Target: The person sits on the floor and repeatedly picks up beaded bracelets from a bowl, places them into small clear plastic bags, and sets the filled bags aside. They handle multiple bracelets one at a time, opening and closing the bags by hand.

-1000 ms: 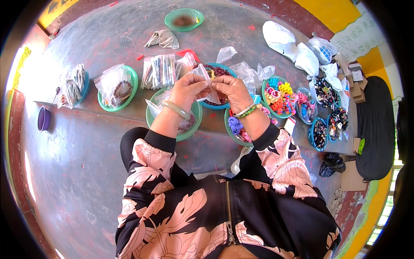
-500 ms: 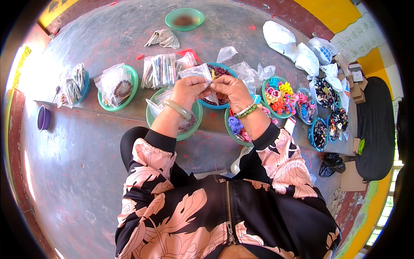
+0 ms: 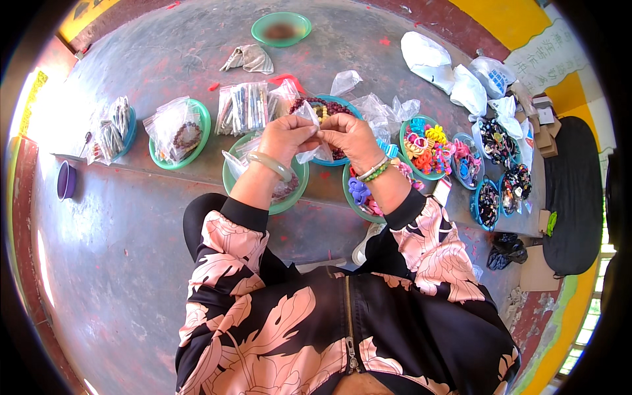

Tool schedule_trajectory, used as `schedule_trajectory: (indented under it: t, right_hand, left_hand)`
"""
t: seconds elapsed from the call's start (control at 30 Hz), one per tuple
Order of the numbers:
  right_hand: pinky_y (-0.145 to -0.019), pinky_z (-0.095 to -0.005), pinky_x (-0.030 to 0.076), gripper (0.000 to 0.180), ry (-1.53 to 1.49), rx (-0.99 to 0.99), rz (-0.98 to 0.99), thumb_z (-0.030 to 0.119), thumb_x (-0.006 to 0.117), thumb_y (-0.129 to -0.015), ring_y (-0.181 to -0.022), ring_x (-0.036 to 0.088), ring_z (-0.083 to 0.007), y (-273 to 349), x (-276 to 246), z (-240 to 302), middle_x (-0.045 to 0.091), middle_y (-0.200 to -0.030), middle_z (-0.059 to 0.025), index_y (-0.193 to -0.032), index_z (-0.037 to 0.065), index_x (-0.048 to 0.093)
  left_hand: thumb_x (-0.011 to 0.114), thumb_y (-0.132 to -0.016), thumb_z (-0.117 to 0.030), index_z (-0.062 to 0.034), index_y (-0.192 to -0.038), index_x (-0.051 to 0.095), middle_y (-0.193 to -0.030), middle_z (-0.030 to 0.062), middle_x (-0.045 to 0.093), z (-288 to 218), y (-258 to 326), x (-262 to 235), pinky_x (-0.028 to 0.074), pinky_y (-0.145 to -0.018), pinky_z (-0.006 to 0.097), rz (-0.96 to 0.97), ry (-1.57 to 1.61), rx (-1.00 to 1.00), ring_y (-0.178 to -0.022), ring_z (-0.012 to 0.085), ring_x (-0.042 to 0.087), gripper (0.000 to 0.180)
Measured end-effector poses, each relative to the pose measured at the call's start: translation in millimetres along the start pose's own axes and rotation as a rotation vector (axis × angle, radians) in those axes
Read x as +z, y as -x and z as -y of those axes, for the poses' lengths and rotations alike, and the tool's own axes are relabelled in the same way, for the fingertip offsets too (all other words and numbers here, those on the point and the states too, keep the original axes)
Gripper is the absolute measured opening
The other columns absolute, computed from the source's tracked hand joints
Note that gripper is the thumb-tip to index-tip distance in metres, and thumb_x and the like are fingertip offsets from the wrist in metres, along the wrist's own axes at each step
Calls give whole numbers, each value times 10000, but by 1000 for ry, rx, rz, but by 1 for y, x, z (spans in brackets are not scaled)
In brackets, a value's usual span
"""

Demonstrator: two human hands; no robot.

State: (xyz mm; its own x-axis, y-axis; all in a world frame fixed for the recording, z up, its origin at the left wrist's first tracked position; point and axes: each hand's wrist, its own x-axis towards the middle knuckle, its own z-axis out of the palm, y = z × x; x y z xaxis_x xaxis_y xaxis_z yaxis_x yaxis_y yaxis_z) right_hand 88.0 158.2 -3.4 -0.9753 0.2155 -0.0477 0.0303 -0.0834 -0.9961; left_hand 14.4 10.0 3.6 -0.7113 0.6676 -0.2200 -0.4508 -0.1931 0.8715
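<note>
Fingertips of my left hand (image 3: 287, 137) and my right hand (image 3: 349, 136) meet in a pinch on a small clear plastic bag (image 3: 307, 113). Part of the bag sticks up above the fingers and part hangs below; whether anything is inside I cannot tell. Behind the hands is a blue basin (image 3: 322, 161) with dark red and yellow bead bracelets (image 3: 338, 108). Under my left wrist stands a green basin (image 3: 266, 209) holding plastic bags and beads. Below my right wrist, another green basin (image 3: 355, 205) has purple and pink hair ties.
Bagged pens (image 3: 241, 108) lie beyond my left hand, beside a green basin of bagged bracelets (image 3: 182, 164). Colourful hair ties (image 3: 428, 148) fill a basin at right, near dark baskets (image 3: 488, 204). White plastic bags (image 3: 428, 60) lie far right. A purple cup (image 3: 66, 180) stands far left.
The clear bag has turned between my fingers, with less of it standing up and some now showing below. Both hands stay nearly in place, still pinching.
</note>
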Motion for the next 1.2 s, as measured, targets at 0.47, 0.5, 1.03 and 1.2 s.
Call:
schedule_trajectory:
  t: [0.47, 0.5, 1.03, 1.2]
  right_hand:
    - [-565, -222, 482, 130, -303, 183, -62, 100, 620, -784, -628, 589, -102, 3, -4, 3, 619, -762, -35, -882, 15, 604]
    - [-565, -219, 480, 129, -312, 176, -78, 96, 618, -785, -626, 588, -102, 3, -3, 4, 620, -760, -35, -884, 15, 603]
    - [-575, -295, 475, 132, 720, -404, -271, 74, 594, -716, -631, 604, -213, 5, 6, 22, 596, -686, -85, -842, 74, 556]
    - [-585, -302, 473, 135, 725, -440, -280, 68, 596, -722, -661, 602, -221, 2, 0, 26, 598, -710, -84, -848, 65, 548]
  left_hand:
    - [531, -806, -24, 3, -820, 527, -795, 47, 552, 2, 2, 1, 523, -657, 249, -15, -46, 59, -720, 133, 583, 31]
    - [529, -793, -7, 17, -808, 521, -783, 48, 538, 2, 2, 2, 529, -657, 255, -36, -21, 64, -698, 136, 579, 29]
    - [596, -752, -68, -44, -1092, 508, -602, 91, 559, -15, 4, -3, 436, -455, 279, -320, -715, 220, -462, 142, 541, 352]
    - [582, -737, -62, -66, -1082, 540, -711, 122, 589, -18, 9, -3, 464, -576, 339, -254, -1110, 469, -614, 248, 585, 347]
